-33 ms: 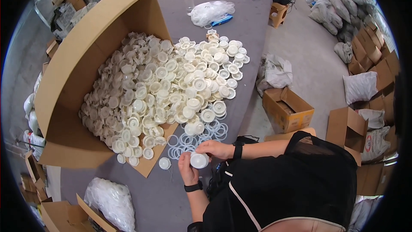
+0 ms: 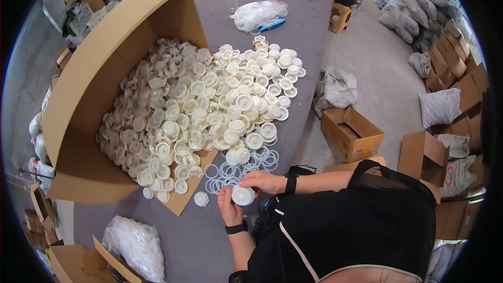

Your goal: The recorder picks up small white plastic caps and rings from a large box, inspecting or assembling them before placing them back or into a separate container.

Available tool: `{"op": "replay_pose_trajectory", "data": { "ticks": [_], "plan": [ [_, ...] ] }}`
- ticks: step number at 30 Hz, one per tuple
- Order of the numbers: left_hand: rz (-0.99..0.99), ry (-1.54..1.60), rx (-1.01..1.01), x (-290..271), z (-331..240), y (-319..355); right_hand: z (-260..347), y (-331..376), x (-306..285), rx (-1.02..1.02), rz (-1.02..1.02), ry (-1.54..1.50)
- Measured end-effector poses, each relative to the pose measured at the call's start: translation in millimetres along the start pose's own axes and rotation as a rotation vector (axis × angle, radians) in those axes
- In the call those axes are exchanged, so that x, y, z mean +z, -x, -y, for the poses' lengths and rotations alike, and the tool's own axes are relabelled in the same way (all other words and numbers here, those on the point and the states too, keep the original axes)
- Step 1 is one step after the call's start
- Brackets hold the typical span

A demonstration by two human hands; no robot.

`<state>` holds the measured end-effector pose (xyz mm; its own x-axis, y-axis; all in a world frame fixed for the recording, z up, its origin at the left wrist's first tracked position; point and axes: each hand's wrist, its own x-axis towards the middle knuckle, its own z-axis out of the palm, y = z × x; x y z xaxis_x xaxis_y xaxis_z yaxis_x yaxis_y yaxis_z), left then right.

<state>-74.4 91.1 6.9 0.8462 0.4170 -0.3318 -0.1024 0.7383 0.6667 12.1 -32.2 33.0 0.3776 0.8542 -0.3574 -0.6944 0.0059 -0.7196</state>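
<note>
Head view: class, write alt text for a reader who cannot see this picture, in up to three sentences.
Two bare hands, left hand and right hand, hold one white round cap over a grey table. Beside them, white caps spill from a tipped cardboard box, with thin white rings lying nearest the hands. Boxes and sacks crowd the floor around.

Both hands met low in the frame, toward six o'clock. The left hand (image 2: 229,205) pointed up to twelve, fingers curled, forearm rising from six, a dark band on its wrist. The right hand (image 2: 263,181) reached in from three o'clock, fingers bent down, wrist also banded.
</note>
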Motion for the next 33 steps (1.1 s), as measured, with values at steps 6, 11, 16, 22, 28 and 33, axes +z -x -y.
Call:
{"op": "replay_pose_trajectory", "data": {
  "ticks": [6,11,16,22,28,33],
  "plan": [
    [-0.094,0.130,0.073,-2,5,-8,-7,-16,-8,0.068,0.065,-0.129],
    [-0.320,-0.298,0.229,-43,15,-34,2,-32,-23,0.077,-0.083,0.034],
    [-0.572,-1.588,0.733,-87,-11,-38,65,-59,-61,-0.306,-0.332,-0.012],
    [-0.532,-1.631,0.521,-129,-12,-40,77,-59,-57,-0.326,-0.608,-0.071],
    [-0.213,-1.090,0.447,-52,6,-44,-26,-60,-44,0.056,-0.228,0.085],
    [0.041,-1.111,0.405,-53,26,-65,-41,-55,-47,-0.104,-0.322,0.166]
  ]
}}
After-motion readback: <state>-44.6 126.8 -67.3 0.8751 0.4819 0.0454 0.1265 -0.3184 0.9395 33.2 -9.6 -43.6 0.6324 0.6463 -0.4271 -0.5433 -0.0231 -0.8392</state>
